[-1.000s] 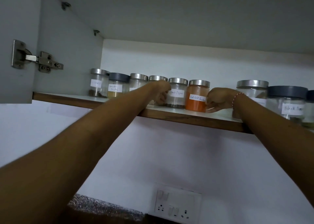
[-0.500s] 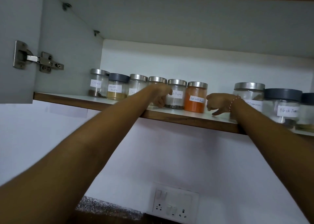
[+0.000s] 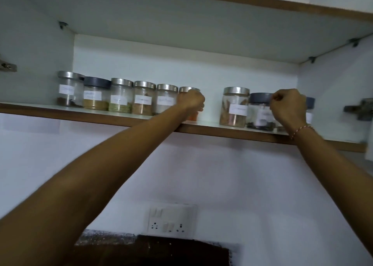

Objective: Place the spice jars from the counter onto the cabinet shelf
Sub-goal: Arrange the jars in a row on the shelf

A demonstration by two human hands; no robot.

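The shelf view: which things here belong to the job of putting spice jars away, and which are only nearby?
Job:
- orange jar, left hand on it
- dark-lidded jar, right hand at it
- other jars, e.g. cinnamon jar
- shelf

Nearby:
- switch plate
- hinge

Only real open spot on the shelf (image 3: 210,124) is right of the left grip (image 3: 190,102), before the cinnamon jar (image 3: 235,107); jars (image 3: 121,98) packed solid to its left.
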